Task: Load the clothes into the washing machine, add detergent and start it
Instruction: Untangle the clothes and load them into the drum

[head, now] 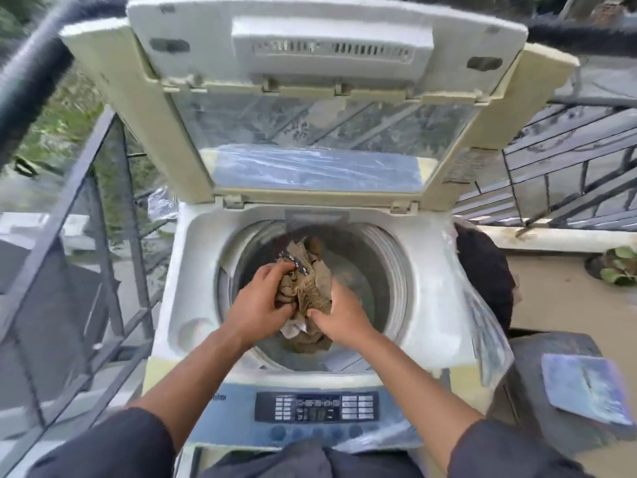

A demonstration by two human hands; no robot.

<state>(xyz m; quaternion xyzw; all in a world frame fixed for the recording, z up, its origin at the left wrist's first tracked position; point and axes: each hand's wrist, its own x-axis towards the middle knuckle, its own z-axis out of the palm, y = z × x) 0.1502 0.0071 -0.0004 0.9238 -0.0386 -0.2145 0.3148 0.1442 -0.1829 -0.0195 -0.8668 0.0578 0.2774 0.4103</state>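
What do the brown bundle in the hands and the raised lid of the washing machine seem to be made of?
The crumpled brown clothing bundle looks like soft woven or knitted fabric: it folds, and one edge shows a ribbed weave. The raised cream washing-machine lid looks like matte moulded plastic, somewhat yellowed, with a clear, probably glass or plastic, window.

Top-loader washing machine (427, 305) had its lid (320, 108) flipped all the way up. Both hands were over the drum, left hand (258, 305) and right hand (339, 317) gripping a bunched-up brown garment (310, 288). Control panel (316, 407) sat nearest the person.
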